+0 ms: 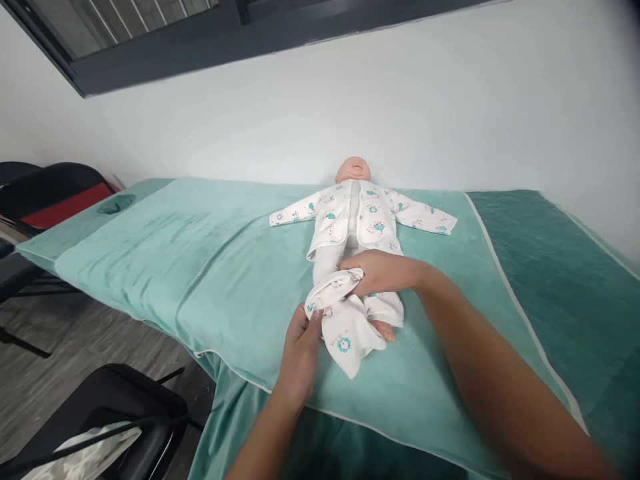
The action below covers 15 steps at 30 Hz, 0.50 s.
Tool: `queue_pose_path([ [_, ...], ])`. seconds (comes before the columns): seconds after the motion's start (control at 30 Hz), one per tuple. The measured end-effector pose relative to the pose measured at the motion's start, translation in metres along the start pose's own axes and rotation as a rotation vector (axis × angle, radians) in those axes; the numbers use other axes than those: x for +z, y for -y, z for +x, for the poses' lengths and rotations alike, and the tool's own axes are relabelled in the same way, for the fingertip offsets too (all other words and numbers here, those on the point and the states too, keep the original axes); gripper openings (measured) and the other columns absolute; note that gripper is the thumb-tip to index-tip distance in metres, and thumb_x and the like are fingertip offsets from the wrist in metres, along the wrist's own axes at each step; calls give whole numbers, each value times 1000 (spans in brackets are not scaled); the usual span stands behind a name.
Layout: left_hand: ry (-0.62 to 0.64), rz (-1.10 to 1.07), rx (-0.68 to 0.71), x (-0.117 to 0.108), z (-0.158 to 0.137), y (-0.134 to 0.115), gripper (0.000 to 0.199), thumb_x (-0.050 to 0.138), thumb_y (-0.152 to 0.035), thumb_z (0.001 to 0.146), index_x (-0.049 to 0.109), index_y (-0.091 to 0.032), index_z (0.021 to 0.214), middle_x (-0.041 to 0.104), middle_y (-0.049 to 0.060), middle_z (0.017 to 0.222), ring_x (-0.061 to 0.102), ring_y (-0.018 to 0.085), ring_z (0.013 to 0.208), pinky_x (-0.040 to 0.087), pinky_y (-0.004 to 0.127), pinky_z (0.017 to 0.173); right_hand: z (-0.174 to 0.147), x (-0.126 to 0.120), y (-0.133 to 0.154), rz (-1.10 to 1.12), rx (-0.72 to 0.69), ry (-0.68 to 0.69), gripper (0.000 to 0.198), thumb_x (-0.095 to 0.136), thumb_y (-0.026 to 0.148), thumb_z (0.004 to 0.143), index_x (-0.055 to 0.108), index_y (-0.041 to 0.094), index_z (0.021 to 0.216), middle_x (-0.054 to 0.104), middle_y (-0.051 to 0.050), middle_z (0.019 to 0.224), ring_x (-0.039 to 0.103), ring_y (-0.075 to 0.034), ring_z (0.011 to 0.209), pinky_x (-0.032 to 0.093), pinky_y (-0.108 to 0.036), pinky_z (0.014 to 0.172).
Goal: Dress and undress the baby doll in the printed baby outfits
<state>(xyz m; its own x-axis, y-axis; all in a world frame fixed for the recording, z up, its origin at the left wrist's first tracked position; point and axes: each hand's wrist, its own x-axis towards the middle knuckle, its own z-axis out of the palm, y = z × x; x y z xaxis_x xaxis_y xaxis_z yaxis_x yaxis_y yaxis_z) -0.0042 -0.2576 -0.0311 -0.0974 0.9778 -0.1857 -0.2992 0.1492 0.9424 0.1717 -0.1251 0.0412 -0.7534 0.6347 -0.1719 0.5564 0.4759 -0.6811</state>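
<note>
A baby doll [353, 169] lies on its back, its head toward the wall. It wears a white printed jacket [334, 215] with the sleeves spread wide. Printed baby pants [345, 337] are around its legs, one leg of them bunched up. My left hand [303, 340] pinches the bunched edge at the left. From the right, my right hand [377, 270] grips the same fabric near the doll's knees, its fingertips partly hidden by cloth. One bare foot [384, 330] shows below the right-side pant leg; the other foot is hidden by fabric.
A pale green blanket [240, 267] covers the table, over a darker green cover [575, 267]. Behind it rises a white wall [450, 107] with a dark window frame [200, 57]. Black chairs [115, 407] stand at the left, one with a light cloth [90, 453] on it.
</note>
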Motion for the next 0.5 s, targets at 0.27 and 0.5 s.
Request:
queue_pose_path([
  [0.27, -77, 314, 222, -13, 34, -6, 30, 57, -50, 90, 59, -20, 92, 59, 0, 85, 51, 16, 79, 41, 26, 71, -2, -2, -3, 161, -2, -18, 25, 64, 33, 80, 67, 22, 103, 71, -3, 102, 65, -23, 91, 47, -30, 74],
  [0.5, 8, 343, 225, -21, 55, -12, 27, 57, -46, 90, 58, -19, 92, 59, 0, 83, 50, 14, 74, 41, 25, 69, 1, -4, -4, 147, 12, -38, 28, 62, 27, 76, 69, 22, 102, 72, -1, 108, 64, -23, 96, 48, -30, 78],
])
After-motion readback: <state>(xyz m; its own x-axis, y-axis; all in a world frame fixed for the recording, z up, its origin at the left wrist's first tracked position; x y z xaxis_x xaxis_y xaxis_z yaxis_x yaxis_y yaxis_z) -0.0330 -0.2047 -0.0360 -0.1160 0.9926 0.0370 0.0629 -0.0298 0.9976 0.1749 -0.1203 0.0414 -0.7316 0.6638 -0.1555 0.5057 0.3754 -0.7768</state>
